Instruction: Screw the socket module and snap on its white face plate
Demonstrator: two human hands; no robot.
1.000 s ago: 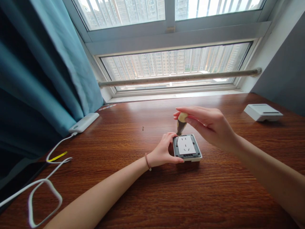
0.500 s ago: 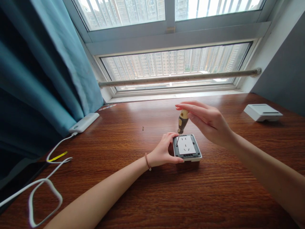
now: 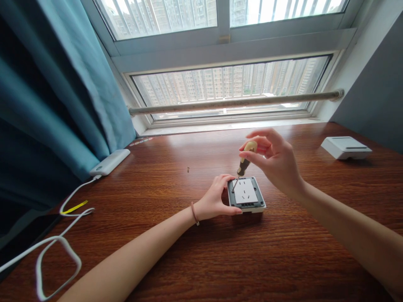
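Note:
A wall socket (image 3: 246, 191) with a white face and grey frame lies flat on the wooden table. My left hand (image 3: 218, 196) grips its left side, thumb along the near edge and fingers at the far left corner. In my right hand (image 3: 274, 157) is a screwdriver (image 3: 244, 163) with a yellow and dark handle, pinched near the handle's top between thumb and fingers. The screwdriver leans to the right, its tip at the hole on the left of the grey frame. A small screw (image 3: 188, 169) lies on the table beyond my left hand.
At the right back rests a white box-like piece (image 3: 346, 147). A white power bank (image 3: 110, 162) with a white cable (image 3: 71, 199) and a yellow strip (image 3: 75, 207) lie at the left, beside a blue curtain (image 3: 103, 96). A window with a rail (image 3: 236, 102) stands behind the table.
My right hand has turned and its fingers have curled round the top of the screwdriver handle. The screwdriver now tilts further to the right. My left hand keeps its hold on the socket.

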